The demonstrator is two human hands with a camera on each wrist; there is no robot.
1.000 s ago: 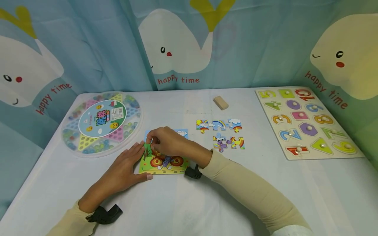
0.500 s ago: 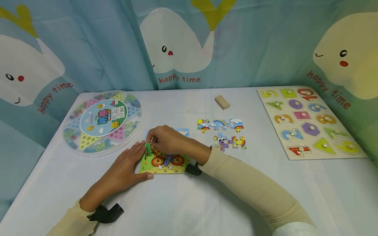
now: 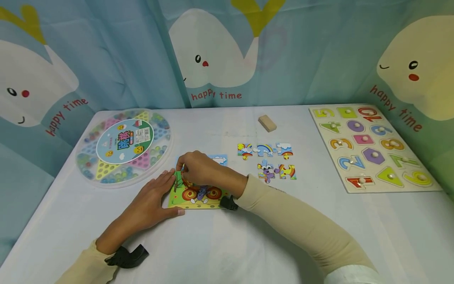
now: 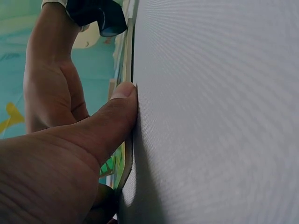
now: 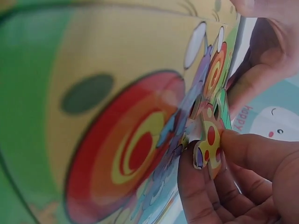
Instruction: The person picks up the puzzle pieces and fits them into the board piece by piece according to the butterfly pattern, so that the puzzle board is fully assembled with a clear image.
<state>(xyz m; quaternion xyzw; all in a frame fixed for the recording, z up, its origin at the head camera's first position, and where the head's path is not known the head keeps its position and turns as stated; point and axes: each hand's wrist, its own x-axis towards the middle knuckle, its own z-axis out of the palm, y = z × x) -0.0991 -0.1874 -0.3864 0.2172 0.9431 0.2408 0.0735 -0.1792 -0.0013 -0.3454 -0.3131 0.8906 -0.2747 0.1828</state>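
A jigsaw puzzle board point(image 3: 198, 201) with a bright cartoon picture lies flat on the table, its upper part mostly covered by my right hand. My right hand point(image 3: 198, 167) pinches a puzzle piece point(image 5: 211, 140), yellow with red spots, between thumb and fingers. That piece stands tilted at the board's picture in the right wrist view. My left hand point(image 3: 150, 203) rests at the board's left side, fingers extended along the left edge and thumb at the near edge. The left wrist view shows the thumb point(image 4: 121, 105) touching the board's rim.
Several loose puzzle pieces point(image 3: 265, 150) lie in two rows right of the board. A small wooden block point(image 3: 267, 123) sits behind them. A round Chinese checkers set point(image 3: 124, 142) is at the left, and a number-and-shape peg board point(image 3: 374, 156) at the right. A curtain hangs behind.
My right wrist and forearm have shifted slightly left and turned a little, with the fingers still at the same spot on the board. My left hand stays in place.
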